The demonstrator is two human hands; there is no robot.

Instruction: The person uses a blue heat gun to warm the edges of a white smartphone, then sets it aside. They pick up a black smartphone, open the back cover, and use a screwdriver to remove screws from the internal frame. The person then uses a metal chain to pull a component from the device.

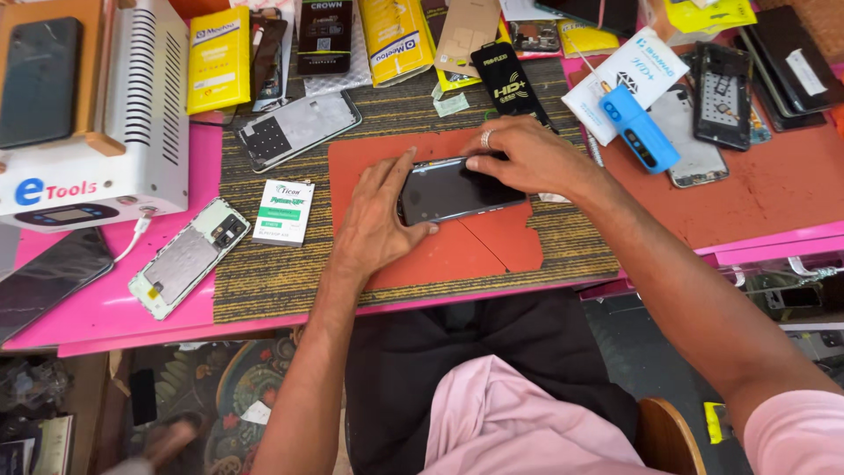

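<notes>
A dark smartphone (444, 191) lies flat on a red-orange mat (440, 255) in the middle of the bench. My left hand (374, 220) rests on the mat and grips the phone's left end with thumb and fingers. My right hand (527, 157), with a ring on one finger, presses its fingertips on the phone's top right edge. Both forearms reach in from below.
A white heating machine (132, 105) holding a dark phone stands at the far left. Two bare phone frames (187, 257) (297, 127), a small white box (284, 211), a blue tool (640, 128), yellow packets (218, 60) and opened phones (721, 95) surround the mat on the pink table (79, 308).
</notes>
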